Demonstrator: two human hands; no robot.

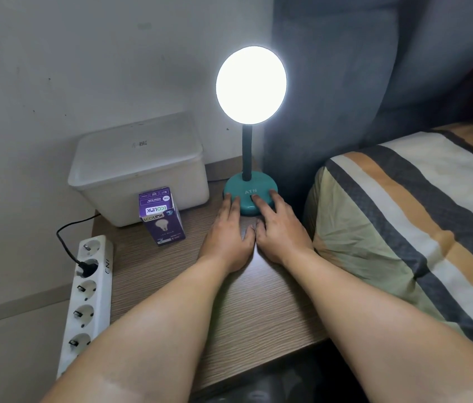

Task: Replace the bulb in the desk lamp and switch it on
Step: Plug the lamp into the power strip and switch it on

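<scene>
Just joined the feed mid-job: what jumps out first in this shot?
The lit lamp head, a white glowing disc above the teal base at the back of the wooden table. Both hands, left hand and right hand, rest fingertips on that base. A purple bulb box stands left of them.

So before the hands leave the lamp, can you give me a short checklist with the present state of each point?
1. Lamp head glows: ok, bright white.
2. Teal base flat on the wooden table: ok.
3. Left hand and right hand empty: ok, fingertips only rest on the base, no grip.
4. Plug seated in the power strip: ok; whether this cord is the lamp's, cannot tell.
5. Bulb box upright beside the white container: ok; its contents, cannot tell.
6. Old bulb put away: cannot tell, none in view.
</scene>
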